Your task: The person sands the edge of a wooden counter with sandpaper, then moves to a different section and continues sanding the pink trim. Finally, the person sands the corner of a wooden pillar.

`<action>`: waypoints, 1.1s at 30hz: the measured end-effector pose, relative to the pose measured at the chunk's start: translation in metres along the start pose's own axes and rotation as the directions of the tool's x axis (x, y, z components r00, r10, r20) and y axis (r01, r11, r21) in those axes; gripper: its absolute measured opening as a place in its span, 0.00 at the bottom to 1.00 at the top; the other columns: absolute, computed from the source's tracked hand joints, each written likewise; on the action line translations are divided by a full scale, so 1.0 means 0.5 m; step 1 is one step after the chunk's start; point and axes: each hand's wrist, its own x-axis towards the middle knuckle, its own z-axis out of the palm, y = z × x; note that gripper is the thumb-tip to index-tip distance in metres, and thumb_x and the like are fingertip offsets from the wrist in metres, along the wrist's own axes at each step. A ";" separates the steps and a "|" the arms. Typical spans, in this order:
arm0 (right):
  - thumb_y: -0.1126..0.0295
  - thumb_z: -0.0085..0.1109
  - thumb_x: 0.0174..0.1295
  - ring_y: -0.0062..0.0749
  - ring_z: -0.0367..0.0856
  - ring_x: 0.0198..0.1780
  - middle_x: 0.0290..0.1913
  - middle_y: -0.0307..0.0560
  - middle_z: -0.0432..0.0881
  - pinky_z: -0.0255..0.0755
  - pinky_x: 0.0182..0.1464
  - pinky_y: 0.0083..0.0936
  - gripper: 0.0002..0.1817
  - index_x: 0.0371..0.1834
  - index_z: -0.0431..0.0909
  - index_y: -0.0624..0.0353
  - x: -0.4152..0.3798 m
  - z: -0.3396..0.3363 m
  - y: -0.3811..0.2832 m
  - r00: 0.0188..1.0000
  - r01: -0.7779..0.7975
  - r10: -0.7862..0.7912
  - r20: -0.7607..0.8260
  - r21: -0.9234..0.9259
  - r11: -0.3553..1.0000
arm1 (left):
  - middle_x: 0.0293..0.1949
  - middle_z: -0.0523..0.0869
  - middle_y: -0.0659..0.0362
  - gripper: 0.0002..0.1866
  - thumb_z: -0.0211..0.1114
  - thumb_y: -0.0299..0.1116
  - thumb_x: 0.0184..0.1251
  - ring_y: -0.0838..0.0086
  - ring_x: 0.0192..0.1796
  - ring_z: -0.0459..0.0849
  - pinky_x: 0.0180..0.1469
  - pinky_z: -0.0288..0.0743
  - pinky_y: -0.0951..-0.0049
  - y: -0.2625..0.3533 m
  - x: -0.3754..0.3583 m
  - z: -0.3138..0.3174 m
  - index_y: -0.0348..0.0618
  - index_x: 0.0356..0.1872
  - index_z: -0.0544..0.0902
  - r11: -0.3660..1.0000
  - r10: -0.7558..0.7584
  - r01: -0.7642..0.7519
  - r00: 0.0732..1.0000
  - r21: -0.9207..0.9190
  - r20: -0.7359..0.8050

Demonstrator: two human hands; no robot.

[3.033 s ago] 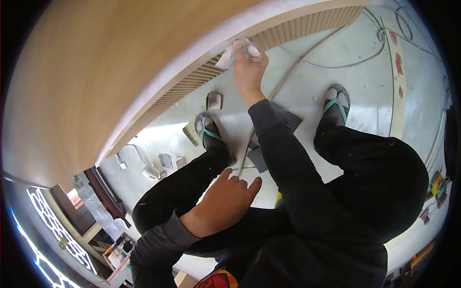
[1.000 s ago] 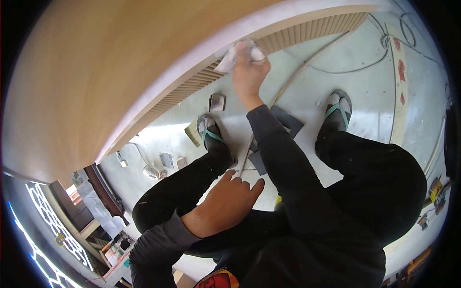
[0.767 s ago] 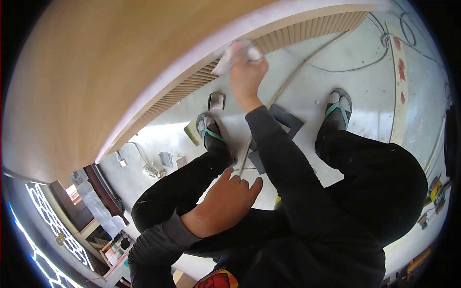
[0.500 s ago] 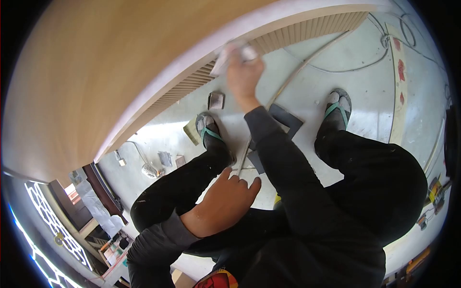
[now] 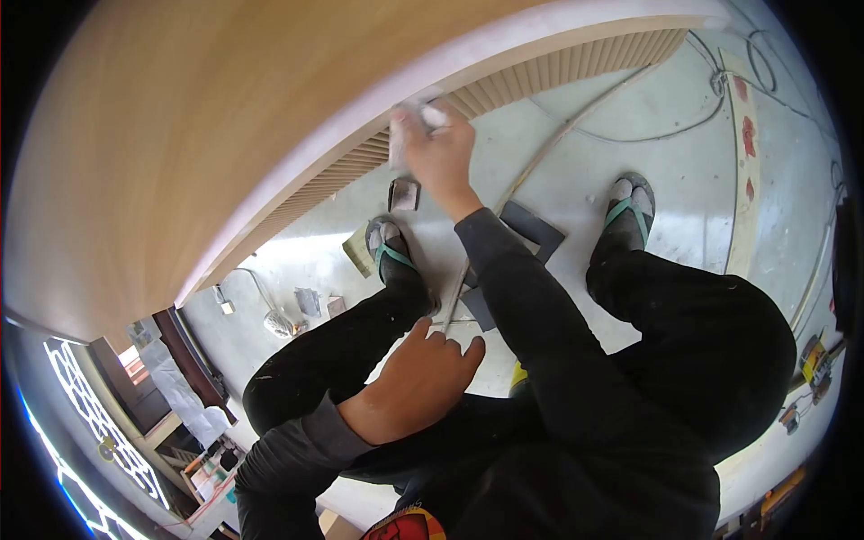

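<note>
My right hand (image 5: 441, 153) is closed on a pale sanding block (image 5: 396, 144), blurred by motion, against the edge of a curved wooden panel (image 5: 225, 117). Ribbed slats (image 5: 540, 72) run along the panel's underside. My left hand (image 5: 414, 382) hovers over my lap near my left thigh, fingers loosely bent and apart, with nothing visible in it.
On the floor lie a small brown block (image 5: 404, 194), dark sheets (image 5: 533, 228), a yellowish sheet (image 5: 358, 252) and a long hose (image 5: 562, 130). Cables and a red-marked strip (image 5: 745, 162) are at the right. My sandalled feet stand apart.
My right hand has moved left and slightly down along the panel's edge with the block. My left hand has barely moved.
</note>
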 end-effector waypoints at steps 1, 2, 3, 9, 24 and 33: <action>0.65 0.70 0.62 0.26 0.77 0.24 0.25 0.48 0.84 0.73 0.30 0.28 0.13 0.32 0.82 0.66 0.005 -0.012 0.001 0.988 -0.157 0.156 -0.021 -0.038 0.987 | 0.26 0.83 0.54 0.28 0.66 0.27 0.57 0.59 0.36 0.84 0.63 0.69 0.55 0.000 -0.001 0.000 0.37 0.62 0.72 1.000 -0.004 0.004 1.000 -0.004 0.010; 0.65 0.70 0.62 0.26 0.77 0.24 0.25 0.48 0.84 0.73 0.30 0.28 0.13 0.32 0.82 0.66 0.007 -0.010 0.001 0.985 -0.169 0.169 -0.019 -0.035 0.985 | 0.26 0.83 0.54 0.28 0.66 0.27 0.58 0.59 0.37 0.84 0.63 0.69 0.56 0.002 -0.001 0.000 0.37 0.62 0.72 0.999 0.015 -0.016 0.999 -0.039 -0.040; 0.64 0.69 0.63 0.22 0.75 0.25 0.24 0.46 0.83 0.71 0.30 0.26 0.13 0.31 0.82 0.66 0.017 -0.006 0.006 0.965 -0.204 0.218 -0.142 0.106 0.973 | 0.27 0.83 0.54 0.28 0.66 0.27 0.58 0.58 0.37 0.84 0.63 0.69 0.56 0.002 0.000 -0.002 0.37 0.62 0.72 0.997 0.032 -0.039 0.995 -0.069 -0.100; 0.66 0.69 0.65 0.17 0.74 0.25 0.25 0.39 0.84 0.71 0.29 0.23 0.13 0.28 0.82 0.64 0.008 -0.009 -0.011 0.995 0.092 -0.095 -0.012 -0.136 0.986 | 0.27 0.83 0.55 0.28 0.66 0.28 0.59 0.58 0.38 0.84 0.63 0.69 0.55 0.003 0.001 0.001 0.37 0.62 0.72 1.000 -0.006 0.006 1.000 -0.011 0.005; 0.67 0.68 0.66 0.18 0.74 0.28 0.25 0.36 0.83 0.70 0.32 0.21 0.12 0.32 0.82 0.66 -0.005 -0.017 0.020 0.992 0.038 -0.020 0.121 -0.153 0.987 | 0.28 0.84 0.55 0.31 0.66 0.27 0.56 0.60 0.38 0.85 0.63 0.69 0.56 0.004 0.002 -0.001 0.36 0.64 0.72 0.999 0.014 -0.014 1.000 -0.028 -0.007; 0.72 0.68 0.64 0.18 0.77 0.26 0.28 0.41 0.85 0.71 0.27 0.21 0.09 0.31 0.81 0.67 -0.004 -0.009 0.037 0.982 0.083 -0.059 0.178 -0.133 0.988 | 0.28 0.84 0.55 0.28 0.65 0.26 0.57 0.60 0.39 0.85 0.64 0.68 0.55 0.004 -0.002 -0.002 0.36 0.63 0.73 1.000 0.008 -0.008 1.000 -0.022 0.005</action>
